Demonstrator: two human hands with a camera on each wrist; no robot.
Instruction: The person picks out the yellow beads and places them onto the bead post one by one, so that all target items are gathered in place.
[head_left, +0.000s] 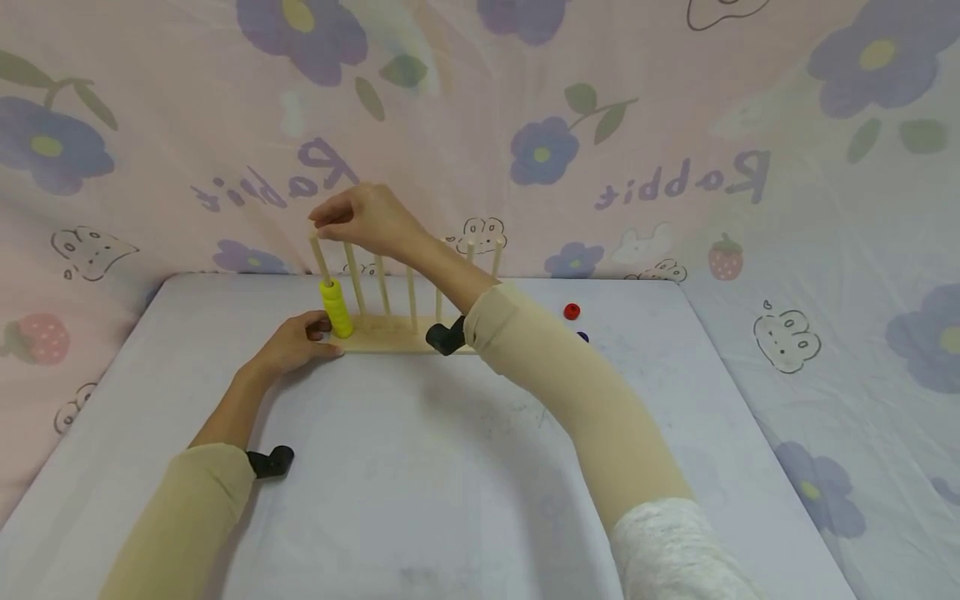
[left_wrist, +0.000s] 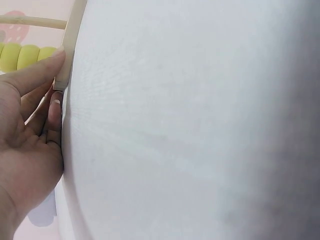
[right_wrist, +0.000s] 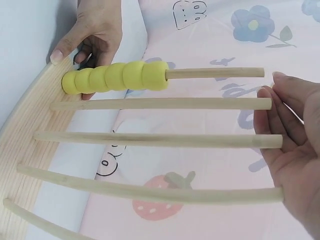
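Flowered cloth (head_left: 465,92) backs a white table (head_left: 337,508), where a wooden base (head_left: 390,342) carries a row of upright pegs. Yellow beads (head_left: 337,310) are stacked on the lower part of the leftmost peg (head_left: 321,260), its upper part bare. Left hand (head_left: 296,343) grips that end of the base: the thumb presses near the front corner, the other fingers curl round the end and behind, close beside the beads. Right hand (head_left: 378,218) hangs over the same peg, fingers loosely bent, tips gathered near the thumb and just off the peg's top, well above the beads. Right of the base lie a red bead (head_left: 572,312) and a purple bead (head_left: 582,337), partly hidden by the sleeve (head_left: 570,383).
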